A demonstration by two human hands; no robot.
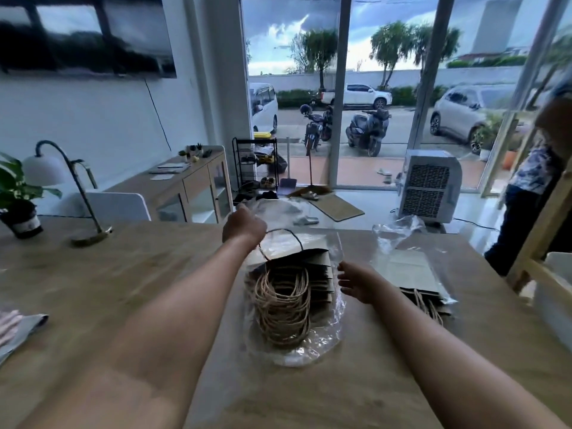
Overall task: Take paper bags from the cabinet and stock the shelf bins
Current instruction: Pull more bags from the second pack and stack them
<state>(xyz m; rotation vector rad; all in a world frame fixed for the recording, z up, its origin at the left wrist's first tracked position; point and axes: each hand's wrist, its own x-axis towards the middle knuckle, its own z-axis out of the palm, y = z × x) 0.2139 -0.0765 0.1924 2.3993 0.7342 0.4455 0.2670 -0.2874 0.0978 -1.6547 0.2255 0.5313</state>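
Observation:
A stack of brown paper bags (312, 274) with twine handles (283, 311) lies in a clear plastic wrapper (309, 351) on the wooden table (123, 289). My left hand (243, 226) is closed on the far end of that wrapper, lifting it past the table's far edge. My right hand (359, 281) hovers at the right side of the stack with fingers spread, touching the plastic. A second pack of paper bags (411, 274) in plastic lies just to the right.
A desk lamp (62, 181) and a potted plant (18, 196) stand at the table's left. A wooden cabinet (192, 187) is along the wall. Another person (532, 187) stands at the right by a wooden frame (544, 218). An air cooler (428, 188) sits near the glass doors.

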